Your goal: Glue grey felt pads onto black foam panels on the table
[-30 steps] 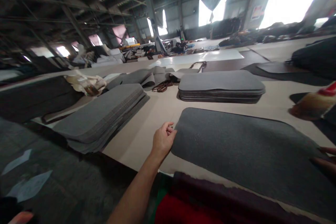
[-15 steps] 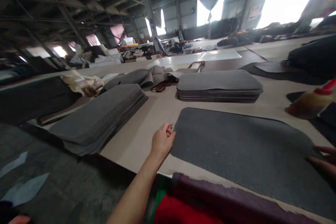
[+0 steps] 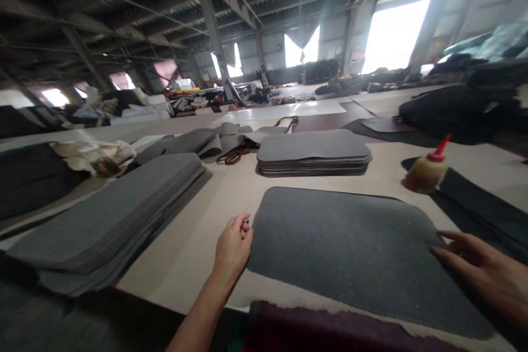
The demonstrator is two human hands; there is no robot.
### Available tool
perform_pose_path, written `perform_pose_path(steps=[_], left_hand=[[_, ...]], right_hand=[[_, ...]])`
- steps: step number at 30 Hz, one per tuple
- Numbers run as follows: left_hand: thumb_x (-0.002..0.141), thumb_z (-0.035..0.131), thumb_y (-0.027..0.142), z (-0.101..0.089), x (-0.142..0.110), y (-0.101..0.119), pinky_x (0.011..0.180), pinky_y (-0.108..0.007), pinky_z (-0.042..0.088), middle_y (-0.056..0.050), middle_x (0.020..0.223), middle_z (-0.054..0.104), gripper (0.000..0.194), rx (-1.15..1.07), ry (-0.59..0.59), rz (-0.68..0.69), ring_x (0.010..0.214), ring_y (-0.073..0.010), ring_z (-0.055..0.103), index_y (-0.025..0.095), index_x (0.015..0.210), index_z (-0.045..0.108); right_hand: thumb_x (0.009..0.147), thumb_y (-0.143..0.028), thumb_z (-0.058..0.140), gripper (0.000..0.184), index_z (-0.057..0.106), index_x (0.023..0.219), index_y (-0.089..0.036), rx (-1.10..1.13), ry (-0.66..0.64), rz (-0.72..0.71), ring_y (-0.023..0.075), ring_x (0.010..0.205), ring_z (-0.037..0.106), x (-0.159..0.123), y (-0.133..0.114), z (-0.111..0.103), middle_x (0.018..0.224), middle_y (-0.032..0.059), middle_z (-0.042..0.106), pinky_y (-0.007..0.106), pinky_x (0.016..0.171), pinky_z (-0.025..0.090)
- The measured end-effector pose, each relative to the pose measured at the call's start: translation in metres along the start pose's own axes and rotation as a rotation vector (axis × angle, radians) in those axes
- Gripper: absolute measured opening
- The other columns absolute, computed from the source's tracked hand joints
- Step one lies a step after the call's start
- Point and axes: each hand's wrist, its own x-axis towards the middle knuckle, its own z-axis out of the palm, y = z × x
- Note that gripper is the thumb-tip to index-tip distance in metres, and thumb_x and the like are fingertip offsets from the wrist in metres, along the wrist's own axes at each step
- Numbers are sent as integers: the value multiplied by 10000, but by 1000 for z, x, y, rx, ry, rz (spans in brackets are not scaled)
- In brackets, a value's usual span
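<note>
A single grey felt mat (image 3: 346, 242) with rounded corners lies flat on the beige table (image 3: 231, 187) in front of me. My left hand (image 3: 233, 245) rests at the mat's left edge with its fingers curled, pinching that edge. My right hand (image 3: 478, 269) lies on the mat's right end with fingers stretched out and spread. A glue bottle (image 3: 424, 170) with a red nozzle lies on its side beyond the mat, to the right.
A neat stack of grey mats (image 3: 313, 154) sits behind the single mat. A taller, slanted stack of mats (image 3: 115, 214) fills the left. Loose grey felt pieces (image 3: 198, 143) and brown scissors (image 3: 231, 155) lie further back. Dark felt sheets (image 3: 487, 203) cover the right side.
The view has swung right and down, bringing my right hand and the glue bottle fully into sight. My left hand stays at the mat's left edge.
</note>
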Motion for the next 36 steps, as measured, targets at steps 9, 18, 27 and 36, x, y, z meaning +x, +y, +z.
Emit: perform_pose_path(steps=[9,18,27,36], left_hand=[[903,516,267,-1,4,46,966,-427,455,-76,1094,654,233,45,-79,393,1074,-272,575,213,1098,631],[905,648,319,32,-23,134,986,-355,424,-51,1209,638,268,-105,-687,1038,1135,-229,546,243,1161,620],[775,790,454,67,-28,126,945,-386,397,-33,1252,631,490,-172,-657,1054,1146,-243,559,260,1186,609],[747,819,330,70,-25,123,959,-367,396,-15,1222,655,414,-261,-698,976,1141,-225,570,263,1116,643]], right_hand=[[723,-630,570,547,660,1104,-247,60,-147,-27,276,726,650,-14,-28,-7,847,65,694,357,635,475],[804,-622,501,572,623,1187,-216,-3,-100,-53,253,766,639,-17,-30,-4,875,50,676,355,703,471],[868,-609,477,482,666,1050,-205,86,-125,-43,295,974,645,13,-38,-16,1069,103,700,371,865,471],[776,-470,613,411,679,1004,-136,194,-172,-47,281,949,657,79,-56,12,993,121,713,357,854,488]])
